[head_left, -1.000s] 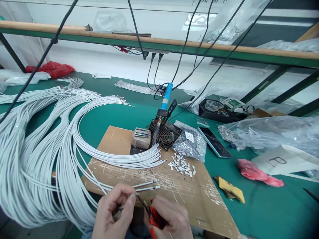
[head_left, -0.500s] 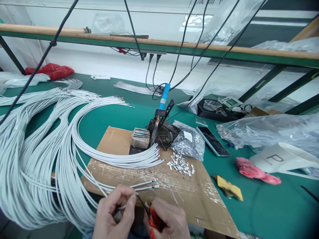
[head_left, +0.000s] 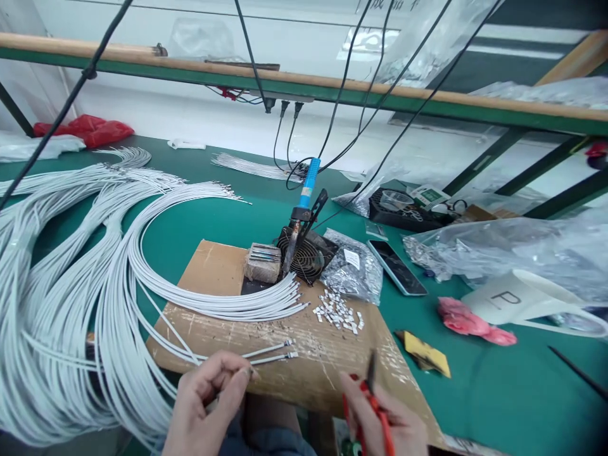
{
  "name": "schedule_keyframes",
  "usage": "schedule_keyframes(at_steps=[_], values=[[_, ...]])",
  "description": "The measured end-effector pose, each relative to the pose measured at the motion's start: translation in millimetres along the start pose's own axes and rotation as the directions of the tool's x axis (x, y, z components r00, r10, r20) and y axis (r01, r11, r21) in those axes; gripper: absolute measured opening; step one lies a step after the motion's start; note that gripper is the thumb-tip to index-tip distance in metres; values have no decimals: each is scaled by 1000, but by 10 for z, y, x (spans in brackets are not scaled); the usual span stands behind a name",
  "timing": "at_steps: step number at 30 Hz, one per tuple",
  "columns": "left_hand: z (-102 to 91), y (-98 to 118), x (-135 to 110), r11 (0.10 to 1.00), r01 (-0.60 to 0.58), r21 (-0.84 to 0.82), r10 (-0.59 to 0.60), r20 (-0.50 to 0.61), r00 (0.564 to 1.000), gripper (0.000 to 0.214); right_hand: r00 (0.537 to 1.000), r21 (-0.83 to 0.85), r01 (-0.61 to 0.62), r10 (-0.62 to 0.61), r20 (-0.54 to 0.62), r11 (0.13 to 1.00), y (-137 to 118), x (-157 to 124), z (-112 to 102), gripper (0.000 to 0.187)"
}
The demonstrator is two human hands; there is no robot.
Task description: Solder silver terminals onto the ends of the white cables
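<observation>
My left hand (head_left: 204,405) is at the bottom edge, fingers pinched on the end of a thin white cable (head_left: 223,392) that runs from the big bundle of white cables (head_left: 71,297). My right hand (head_left: 384,424) is closed round red-handled pliers (head_left: 373,392), whose dark tip points up over the cardboard sheet (head_left: 294,342). Two loose cable ends (head_left: 273,353) lie on the cardboard just beyond my left fingers. A small heap of white connector pieces (head_left: 338,311) lies further up the cardboard.
A blue-handled soldering iron (head_left: 301,209) leans in its stand over a small black fan (head_left: 306,253), beside a solder block (head_left: 262,263). A bag of metal parts (head_left: 351,272), a phone (head_left: 396,267), a pink rag (head_left: 468,320) and plastic bags (head_left: 513,253) lie to the right.
My right hand with the pliers has drawn away from the cable end, moving right, and the pliers' tip now points up. My left hand still pinches the cable.
</observation>
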State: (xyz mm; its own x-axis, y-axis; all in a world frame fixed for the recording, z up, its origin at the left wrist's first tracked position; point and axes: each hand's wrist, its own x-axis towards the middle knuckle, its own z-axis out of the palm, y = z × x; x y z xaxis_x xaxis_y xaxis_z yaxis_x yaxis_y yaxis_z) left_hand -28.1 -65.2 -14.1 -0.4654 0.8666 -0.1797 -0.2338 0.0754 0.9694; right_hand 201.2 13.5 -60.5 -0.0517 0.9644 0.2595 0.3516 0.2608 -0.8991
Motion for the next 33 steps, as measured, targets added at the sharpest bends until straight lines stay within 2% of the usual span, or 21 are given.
schedule_keyframes(at_steps=[4,8,12,22,30,33], values=[[76,86,19,999,37,27,-38,44,998,40,972,-54,78,-64,226,995,-225,26,210,44],[72,121,-13,995,12,97,-17,51,999,44,866,-54,174,-127,484,983,-513,56,359,38],[59,100,-32,984,-34,174,24,61,998,49,795,-68,221,-139,590,973,-619,108,366,35],[41,-1,-42,968,-53,243,37,72,997,55,747,-90,264,-145,649,960,-621,131,375,41],[42,-24,-43,958,-91,271,77,59,995,53,786,-83,242,-145,602,967,-662,126,379,43],[51,-10,-40,963,-84,255,73,53,996,51,821,-56,216,-150,551,975,-644,118,410,44]])
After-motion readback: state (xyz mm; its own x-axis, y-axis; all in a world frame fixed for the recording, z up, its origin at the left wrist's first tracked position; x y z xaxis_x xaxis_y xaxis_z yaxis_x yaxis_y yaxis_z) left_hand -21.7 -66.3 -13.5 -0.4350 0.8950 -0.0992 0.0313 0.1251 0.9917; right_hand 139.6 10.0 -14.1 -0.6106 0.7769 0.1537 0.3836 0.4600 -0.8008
